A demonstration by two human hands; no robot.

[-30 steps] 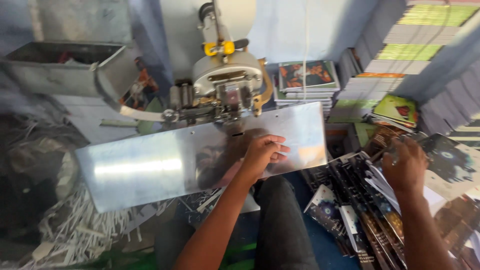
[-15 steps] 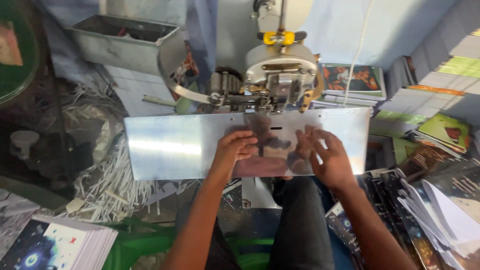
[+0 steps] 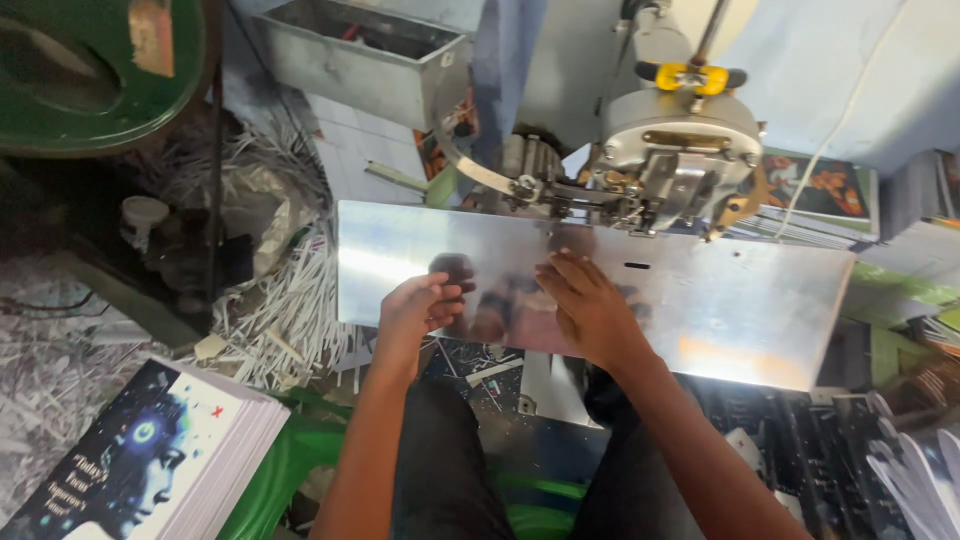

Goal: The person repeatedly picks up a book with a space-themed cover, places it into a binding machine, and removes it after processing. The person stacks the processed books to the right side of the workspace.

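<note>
Big shiny metal plate (image 3: 420,265) spans the machine (image 3: 680,150) in front of me: stiff, slick, hard-edged (grab the near rim, not the polished face). My right hand (image 3: 590,305) lies flat on it, fingers spread. My left hand (image 3: 420,305) curls at the near edge, possibly pinching it.

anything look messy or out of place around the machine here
Yes. A heap of white paper strips spills loose over the floor left of the shiny metal plate, and more litter lies under it. The left hand and right hand rest on the plate, which sits slightly askew in view.
</note>
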